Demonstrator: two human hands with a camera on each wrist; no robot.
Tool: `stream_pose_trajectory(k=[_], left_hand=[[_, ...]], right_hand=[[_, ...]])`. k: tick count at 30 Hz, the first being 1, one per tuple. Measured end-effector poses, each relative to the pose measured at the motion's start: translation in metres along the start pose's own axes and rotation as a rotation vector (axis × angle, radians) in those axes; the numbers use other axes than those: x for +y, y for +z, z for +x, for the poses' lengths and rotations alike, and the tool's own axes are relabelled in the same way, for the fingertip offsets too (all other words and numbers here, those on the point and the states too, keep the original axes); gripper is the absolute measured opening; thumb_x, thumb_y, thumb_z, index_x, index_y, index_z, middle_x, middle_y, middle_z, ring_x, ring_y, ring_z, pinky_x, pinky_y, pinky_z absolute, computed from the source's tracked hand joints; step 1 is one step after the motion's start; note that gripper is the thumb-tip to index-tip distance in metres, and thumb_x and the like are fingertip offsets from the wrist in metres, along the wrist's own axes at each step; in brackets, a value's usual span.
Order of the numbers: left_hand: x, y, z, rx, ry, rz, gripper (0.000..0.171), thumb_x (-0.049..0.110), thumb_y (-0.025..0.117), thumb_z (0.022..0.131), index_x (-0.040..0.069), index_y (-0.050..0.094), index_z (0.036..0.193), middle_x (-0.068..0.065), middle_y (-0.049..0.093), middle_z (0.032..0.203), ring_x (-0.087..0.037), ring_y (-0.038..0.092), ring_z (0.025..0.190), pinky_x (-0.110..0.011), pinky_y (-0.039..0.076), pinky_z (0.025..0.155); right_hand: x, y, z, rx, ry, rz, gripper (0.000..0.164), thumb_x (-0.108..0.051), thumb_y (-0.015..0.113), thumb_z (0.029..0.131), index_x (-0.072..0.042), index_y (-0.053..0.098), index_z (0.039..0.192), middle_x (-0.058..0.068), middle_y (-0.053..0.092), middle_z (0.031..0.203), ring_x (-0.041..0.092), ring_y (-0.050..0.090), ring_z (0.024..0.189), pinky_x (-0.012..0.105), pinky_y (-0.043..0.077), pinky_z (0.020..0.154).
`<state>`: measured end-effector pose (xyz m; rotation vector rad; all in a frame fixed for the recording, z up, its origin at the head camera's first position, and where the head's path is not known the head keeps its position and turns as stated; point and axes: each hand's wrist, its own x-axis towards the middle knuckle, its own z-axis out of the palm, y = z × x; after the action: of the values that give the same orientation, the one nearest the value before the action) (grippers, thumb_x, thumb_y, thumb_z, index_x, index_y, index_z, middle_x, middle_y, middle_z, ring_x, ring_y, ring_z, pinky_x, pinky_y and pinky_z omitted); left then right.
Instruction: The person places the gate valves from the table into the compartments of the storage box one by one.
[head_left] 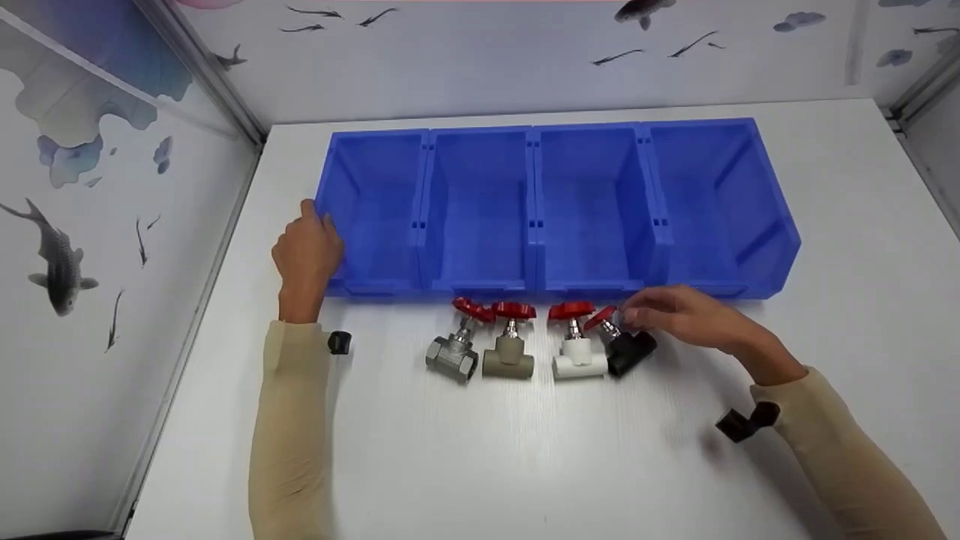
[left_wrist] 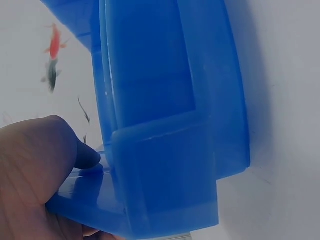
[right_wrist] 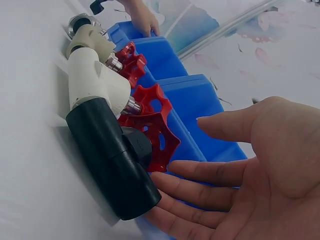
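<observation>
My left hand (head_left: 307,244) grips the side wall of the leftmost blue bin (head_left: 384,225); in the left wrist view its thumb lies over the edge of the plastic wall (left_wrist: 170,175). Beside the black-bodied valve (head_left: 631,352), my right hand (head_left: 686,319) has its fingers loosely extended. In the right wrist view the fingers (right_wrist: 205,192) lie close to that valve's red handwheel (right_wrist: 159,142), thumb apart, nothing held; whether they touch it I cannot tell. Left of the black valve lie a white valve (head_left: 579,361), a tan valve (head_left: 508,360) and a grey metal valve (head_left: 451,355), all with red handwheels.
Several blue bins stand joined side by side, the rightmost bin (head_left: 694,225) included, with nothing inside them. The valves lie along their front edge on the white table (head_left: 480,457). Printed panels (head_left: 510,60) enclose the back and sides.
</observation>
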<state>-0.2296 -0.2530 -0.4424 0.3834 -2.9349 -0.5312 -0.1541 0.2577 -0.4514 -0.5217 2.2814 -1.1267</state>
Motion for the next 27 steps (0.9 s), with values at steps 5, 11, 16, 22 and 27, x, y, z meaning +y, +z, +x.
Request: stream_pose_trajectory(k=[5,11,16,22,27], left_hand=[[-0.0004,0.0015,0.0002,0.003,0.001,0.002,0.044,0.022,0.038,0.106,-0.005,0.042,0.141,-0.033,0.062,0.120,-0.053,0.062,0.104,-0.063,0.050,0.084],[-0.0005,0.0024,0.0003,0.012,-0.001,0.001,0.044,0.022,0.039,0.105,-0.005,0.043,0.140,-0.033,0.063,0.120,-0.053,0.062,0.104,-0.063,0.050,0.083],[-0.0008,0.0030,0.0003,0.015,-0.003,-0.009,0.044,0.022,0.039,0.106,-0.004,0.043,0.140,-0.032,0.062,0.122,-0.053,0.062,0.105,-0.063,0.050,0.084],[-0.0014,0.0027,-0.0003,0.030,0.022,-0.015,0.043,0.021,0.039,0.106,-0.006,0.045,0.139,-0.033,0.064,0.116,-0.053,0.064,0.098,-0.062,0.051,0.078],[-0.0011,0.0026,-0.0007,0.041,0.028,-0.018,0.042,0.020,0.040,0.105,-0.006,0.046,0.137,-0.034,0.065,0.114,-0.053,0.064,0.096,-0.062,0.051,0.077]], right_hand=[[0.0023,0.0008,0.0003,0.006,0.016,-0.005,0.036,-0.034,0.055,0.102,-0.007,0.066,0.123,0.006,0.069,0.112,0.023,0.061,0.103,0.040,0.047,0.090],[0.0035,0.0013,0.0000,0.002,0.027,0.014,0.036,-0.034,0.055,0.102,-0.008,0.066,0.124,0.006,0.069,0.114,0.022,0.059,0.107,0.042,0.045,0.093],[0.0060,0.0014,0.0011,-0.005,0.059,0.043,0.039,-0.036,0.055,0.102,-0.008,0.065,0.126,0.007,0.068,0.114,0.022,0.057,0.108,0.042,0.043,0.095],[0.0068,0.0030,0.0035,-0.017,0.098,0.113,0.038,-0.037,0.058,0.100,-0.008,0.066,0.123,0.008,0.067,0.113,0.022,0.057,0.106,0.040,0.042,0.096],[0.0082,0.0055,0.0044,-0.019,0.122,0.135,0.039,-0.038,0.059,0.099,-0.007,0.066,0.123,0.009,0.066,0.113,0.023,0.056,0.106,0.041,0.041,0.096]])
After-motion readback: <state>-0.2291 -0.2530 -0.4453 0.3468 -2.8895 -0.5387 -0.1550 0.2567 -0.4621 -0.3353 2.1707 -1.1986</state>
